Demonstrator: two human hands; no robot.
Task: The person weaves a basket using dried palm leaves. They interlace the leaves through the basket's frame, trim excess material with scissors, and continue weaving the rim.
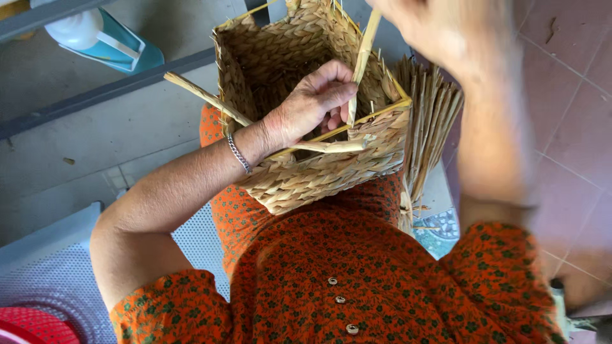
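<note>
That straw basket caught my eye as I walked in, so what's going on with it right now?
A seated person in an orange flowered top has a woven straw basket on their lap. Their left hand reaches inside it and pinches a long straw strand near the rim. The right hand, blurred, is raised above the basket at the strand's upper end. Loose straw ends stick out on the basket's far side. A silver bracelet sits on the left wrist.

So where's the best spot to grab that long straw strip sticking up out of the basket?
Probably pinch the straw strip on its bare upper stretch, coming from above. Its lower end runs down inside the woven basket, where the left hand already pins it, while the right hand takes the top.
</note>
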